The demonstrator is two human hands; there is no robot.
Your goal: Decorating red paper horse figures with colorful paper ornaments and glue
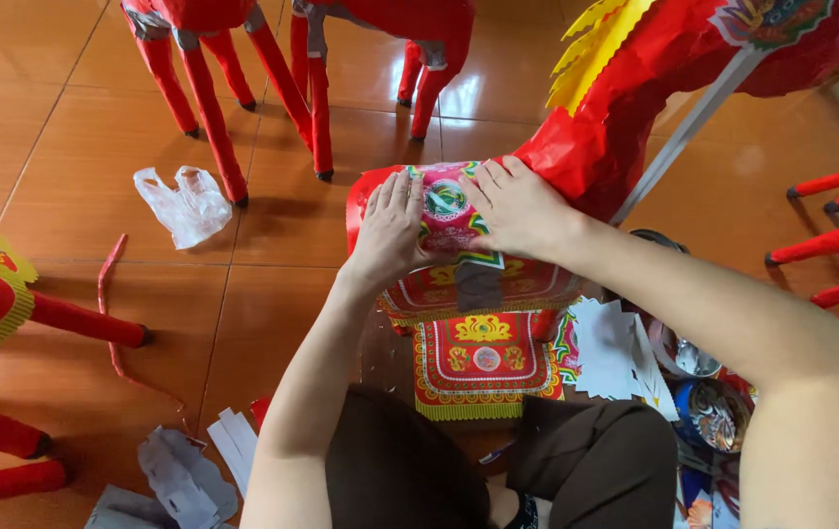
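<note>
Both your hands lie flat on the head of a red paper horse (625, 108). Your left hand (390, 230) and your right hand (517, 206) press down on a bright paper patch (449, 211) with pink, green and white in it. The patch sits right between your two hands, on top of the horse's face. Your fingers are spread out and open. They pinch nothing and hold nothing up; they only push the patch flat.

To do this well, keep your palms low and rub gently from the middle of the patch out to its edges, away from your thumbs. That should push out bumps and wrinkles. Go softly, because the thin red paper could tear or dent if you press too hard. I cannot tell if the edges under your palms are stuck down, so feel along them.

Just below your hands, more patterned red and yellow paper (483, 362) hangs and lies on the floor, close to your knees. To the right of your right hand, the horse's yellow fringe mane (591, 44) sticks up. Well away past your left hand, a crumpled clear bag (184, 201) sits on the brown tile floor (67, 127), near the legs of other red horses (214, 88).
</note>
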